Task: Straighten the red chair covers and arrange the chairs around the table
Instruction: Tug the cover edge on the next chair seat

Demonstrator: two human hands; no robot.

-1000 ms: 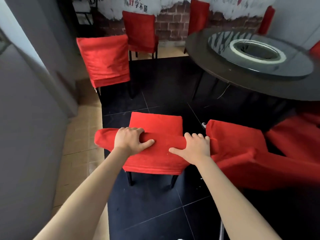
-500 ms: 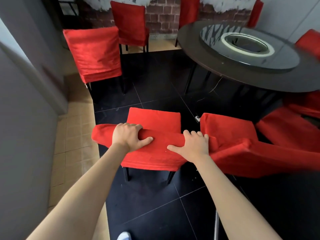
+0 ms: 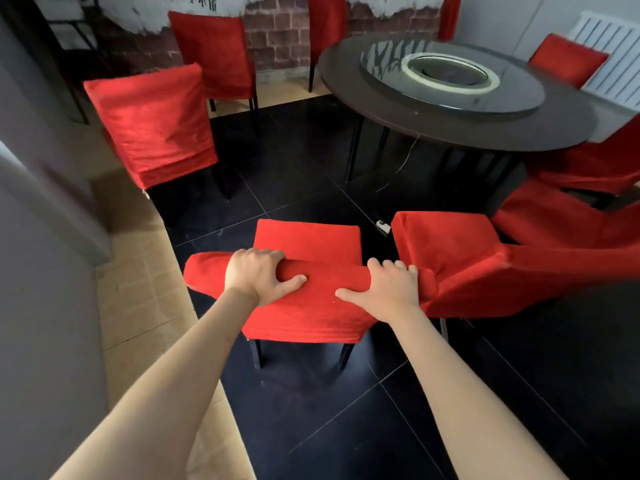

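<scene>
Both hands, left [image 3: 256, 275] and right [image 3: 389, 289], grip the padded, rounded top of a velvety red-covered chair [image 3: 308, 306].

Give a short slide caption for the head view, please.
Both hands, left hand and right hand, grip a red chair by its backrest near the round table.

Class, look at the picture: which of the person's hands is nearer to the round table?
Right. The right hand grips the chair back on the side toward the round table; the left hand grips it farther away, toward the wall.
</scene>
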